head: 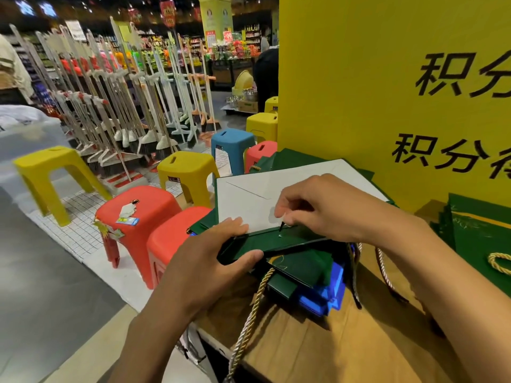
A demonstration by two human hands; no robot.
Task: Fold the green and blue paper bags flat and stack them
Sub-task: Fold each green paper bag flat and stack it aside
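Head view: fingers of the left hand (210, 261) clamp the near edge of the green bag (276, 241), atop blue bags (329, 294) on the desk (318, 341); right hand (326, 205) fingers pinch its fold.

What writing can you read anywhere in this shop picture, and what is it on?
"积分": top row of the yellow board, cut by the frame edge.
"积分" plus a cut-off character: lower row, same board.
Too blurred: hanging banners, red stool label.
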